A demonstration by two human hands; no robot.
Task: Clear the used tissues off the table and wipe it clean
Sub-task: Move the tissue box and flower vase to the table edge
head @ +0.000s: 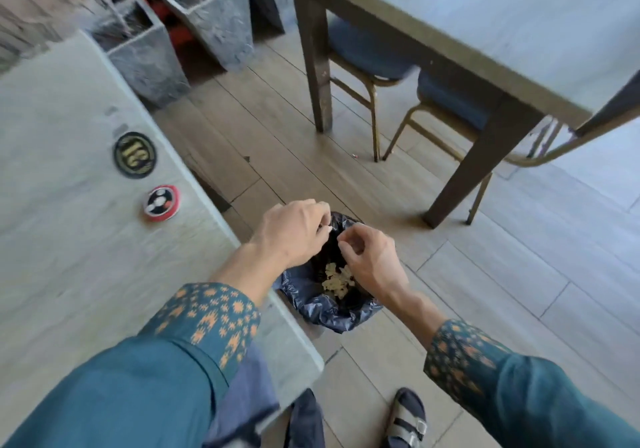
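Note:
Both my hands hover over a small bin lined with a dark plastic bag [322, 305] on the floor beside the table [69, 257]. My left hand [294, 229] has curled fingers, and a small white scrap of tissue [327, 229] shows at its fingertips. My right hand [370, 257] has its fingers curled loosely, thumb near forefinger; I see nothing in it. Crumpled yellowish tissues [336, 279] lie inside the bin.
On the table lie a black round coaster [134, 155] and a red-rimmed round object [161, 203]. Another table [485, 32] with blue-seated chairs [367, 53] stands to the right. Grey planters [145, 53] line the far wall. My sandalled foot [407, 420] is near the bin.

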